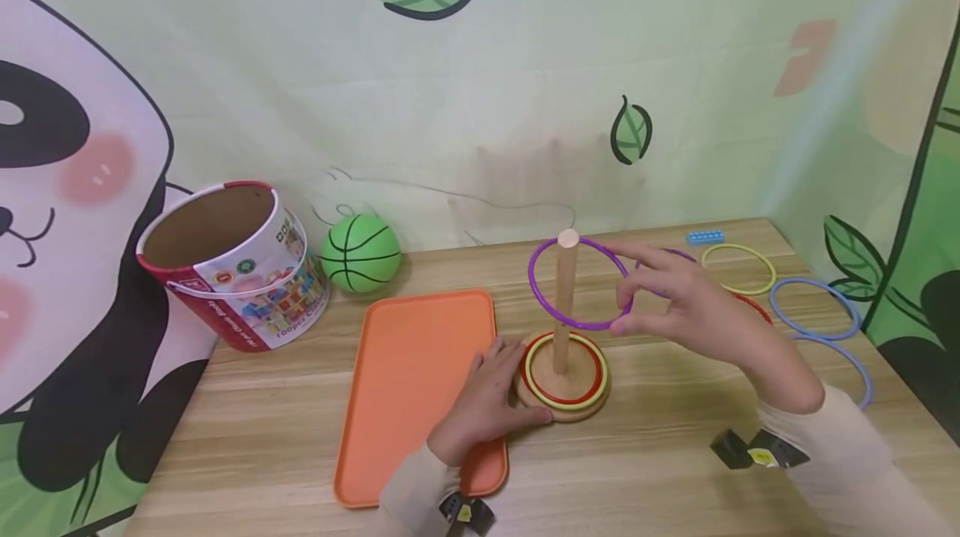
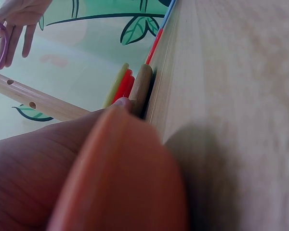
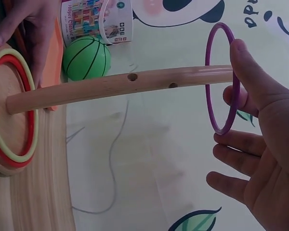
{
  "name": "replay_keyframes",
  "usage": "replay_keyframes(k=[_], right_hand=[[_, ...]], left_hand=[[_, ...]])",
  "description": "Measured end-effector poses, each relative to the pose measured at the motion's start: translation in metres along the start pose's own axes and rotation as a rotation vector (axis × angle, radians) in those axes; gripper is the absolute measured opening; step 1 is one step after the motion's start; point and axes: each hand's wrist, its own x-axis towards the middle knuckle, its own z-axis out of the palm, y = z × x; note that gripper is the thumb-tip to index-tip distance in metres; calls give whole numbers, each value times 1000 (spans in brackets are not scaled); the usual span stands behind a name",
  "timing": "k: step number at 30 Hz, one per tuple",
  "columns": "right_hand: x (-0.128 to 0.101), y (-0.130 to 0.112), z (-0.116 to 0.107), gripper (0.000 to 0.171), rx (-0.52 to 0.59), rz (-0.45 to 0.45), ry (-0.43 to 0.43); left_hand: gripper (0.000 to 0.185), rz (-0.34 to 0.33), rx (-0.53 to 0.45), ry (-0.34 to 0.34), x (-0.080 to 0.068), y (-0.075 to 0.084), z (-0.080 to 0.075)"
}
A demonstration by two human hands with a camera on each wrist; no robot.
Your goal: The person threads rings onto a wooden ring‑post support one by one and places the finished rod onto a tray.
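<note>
Purple ring [image 1: 580,283] hangs pinched between my right hand's [image 1: 675,303] thumb and fingertips, seen from my head, its loop already around the top of the wooden peg [image 1: 565,303] and tilted. Below that grip, a red ring [image 1: 562,372] and a yellow ring [image 1: 566,377] lie stacked on the round wooden base [image 1: 562,405]. My left hand [image 1: 487,399] presses against the base's near-left edge, fingers nearly straight and holding nothing, resting partly on the orange tray [image 1: 412,387]. Beyond my right hand lie loose rings, a yellow one [image 1: 738,268] and blue ones [image 1: 815,309].

Left wrist view: my thumb [image 2: 115,168] fills the foreground, its tip touching the base's rim [image 2: 140,89], with the red and yellow ring edges just past it and the peg [image 2: 33,100] running off to the left.

Right wrist view: my thumb [image 3: 257,82] and a fingertip clamp the purple ring [image 3: 221,79] at its edge, the other fingers spread loose below. The peg [image 3: 120,86] passes through the loop. Past the base sit a green ball [image 3: 85,58] and a printed tub [image 3: 98,19].
</note>
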Motion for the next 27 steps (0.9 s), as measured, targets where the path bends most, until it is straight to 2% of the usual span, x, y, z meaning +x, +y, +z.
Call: replay_keyframes(k=[4,8,12,27], right_hand=[[-8,0,6,24,-26,34,-6],[-16,0,11,35,-30,128,-31],[-23,2,15,38,-28,183,-43],[-34,16,33,34,-24,112,-16]], left_hand=[[108,2,5,-3,0,0,0],[108,4,5,-2,0,1,0],[107,1,-4,-3,-1,1,-1],[107,-5,2,-3,-1,1,-1]])
